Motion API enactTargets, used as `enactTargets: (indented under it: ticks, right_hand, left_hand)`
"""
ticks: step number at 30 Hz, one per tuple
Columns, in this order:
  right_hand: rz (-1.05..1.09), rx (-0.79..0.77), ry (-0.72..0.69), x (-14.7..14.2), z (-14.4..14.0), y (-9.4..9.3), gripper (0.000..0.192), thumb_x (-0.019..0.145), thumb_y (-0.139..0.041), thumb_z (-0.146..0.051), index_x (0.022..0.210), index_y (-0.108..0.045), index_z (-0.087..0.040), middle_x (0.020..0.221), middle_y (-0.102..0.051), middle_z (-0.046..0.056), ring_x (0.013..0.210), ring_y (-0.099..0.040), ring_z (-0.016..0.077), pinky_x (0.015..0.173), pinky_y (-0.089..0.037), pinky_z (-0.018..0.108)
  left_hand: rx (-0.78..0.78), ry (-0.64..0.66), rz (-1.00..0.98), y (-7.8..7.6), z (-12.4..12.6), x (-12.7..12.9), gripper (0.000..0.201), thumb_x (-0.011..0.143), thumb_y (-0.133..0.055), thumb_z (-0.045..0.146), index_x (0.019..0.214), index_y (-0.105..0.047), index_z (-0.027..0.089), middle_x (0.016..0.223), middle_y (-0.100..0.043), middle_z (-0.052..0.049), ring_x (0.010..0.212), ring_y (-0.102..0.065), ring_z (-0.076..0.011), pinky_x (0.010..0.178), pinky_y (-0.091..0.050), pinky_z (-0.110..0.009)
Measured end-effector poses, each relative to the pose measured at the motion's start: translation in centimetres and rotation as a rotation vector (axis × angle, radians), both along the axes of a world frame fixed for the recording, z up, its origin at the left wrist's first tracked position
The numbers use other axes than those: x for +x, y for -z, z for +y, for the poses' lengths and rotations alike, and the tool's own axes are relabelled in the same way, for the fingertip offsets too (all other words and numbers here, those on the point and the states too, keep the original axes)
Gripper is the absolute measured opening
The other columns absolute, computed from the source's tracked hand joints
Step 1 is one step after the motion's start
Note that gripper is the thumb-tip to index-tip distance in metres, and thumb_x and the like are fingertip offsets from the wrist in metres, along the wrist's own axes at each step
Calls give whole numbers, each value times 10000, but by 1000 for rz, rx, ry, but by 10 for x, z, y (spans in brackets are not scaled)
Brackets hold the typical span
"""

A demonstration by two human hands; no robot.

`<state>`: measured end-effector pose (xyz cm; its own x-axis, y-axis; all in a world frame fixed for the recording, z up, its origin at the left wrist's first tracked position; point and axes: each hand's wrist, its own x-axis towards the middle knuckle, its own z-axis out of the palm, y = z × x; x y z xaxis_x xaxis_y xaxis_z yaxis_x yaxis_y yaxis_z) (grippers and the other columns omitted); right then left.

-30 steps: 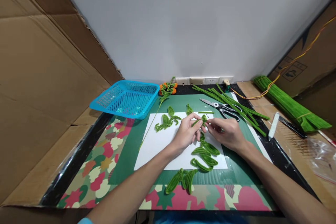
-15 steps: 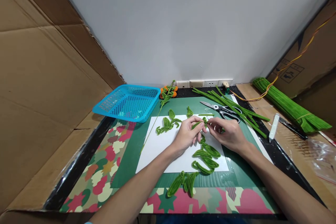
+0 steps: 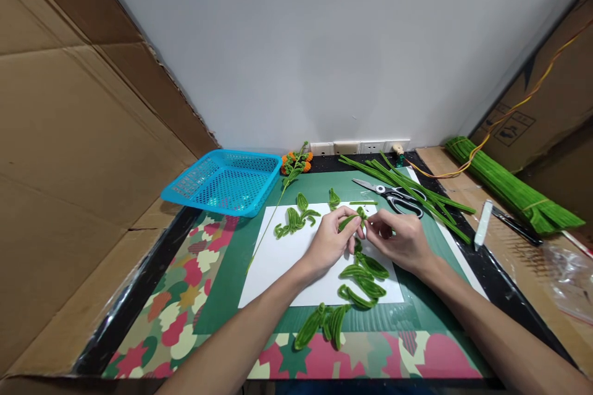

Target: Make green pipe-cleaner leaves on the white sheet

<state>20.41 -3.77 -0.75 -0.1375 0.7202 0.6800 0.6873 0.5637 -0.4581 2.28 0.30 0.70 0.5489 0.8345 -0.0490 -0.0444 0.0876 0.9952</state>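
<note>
**Cardboard-walled bench, both hands on one green leaf piece**

Cardboard panels left and right, grey wall behind. Bench (image 3: 467, 247) carries a green cutting mat (image 3: 241, 247) with a white sheet (image 3: 282, 259) on it.

Left hand (image 3: 331, 241) and right hand (image 3: 401, 241) meet above the sheet's far half, fingertips pinching the same small green pipe-cleaner leaf (image 3: 351, 218). Left holds its near-left part, right grips the end by the thumb. Leaf is held just off the sheet, between the two hands.

Around it:
- finished leaf cluster (image 3: 294, 220) on the sheet, left of the hands
- more bent leaves (image 3: 364, 278) on the sheet below the hands
- folded green pieces (image 3: 324, 323) at the sheet's near edge, on the mat
- scissors (image 3: 393, 192) beyond the right hand, straight green stems (image 3: 417, 188) lying across them
- blue basket (image 3: 225, 180) far left
- orange flower sprig (image 3: 294, 163) by the wall sockets
- bundle of green pipe cleaners (image 3: 509, 188) far right
</note>
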Motion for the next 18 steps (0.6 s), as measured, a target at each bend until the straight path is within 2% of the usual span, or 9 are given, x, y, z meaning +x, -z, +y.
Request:
enactTargets:
  ticks: [4, 10, 18]
  right_hand:
    - [-45, 7, -9, -1, 0, -1, 157, 940, -618, -159, 790, -617, -206, 573, -633, -40, 435, -510, 94, 466, -378, 223]
    - [-10, -126, -30, -3, -2, -3, 97, 961, -615, -203, 872, -654, -206, 619, -678, -24, 454, -553, 104, 490, -420, 218]
    - [137, -172, 79, -11, -7, 2, 104, 946, -651, -245, 847, -648, -214, 622, -700, -5, 483, -624, 141, 496, -470, 237]
  left_hand:
    - [17, -14, -21, 3, 1, -2, 333, 934, -705, 486, 955, -605, 169, 670, -619, 43, 400, -490, -49, 353, -344, -154]
    - [5, -23, -18, 5, 3, -4, 363, 921, -707, 518, 987, -605, 176, 736, -649, 20, 421, -525, -62, 339, -356, -159]
    - [2, 24, -12, 3, 1, -4, 380, 940, -669, 542, 1053, -590, 188, 713, -659, 29, 391, -554, -66, 346, -322, -154]
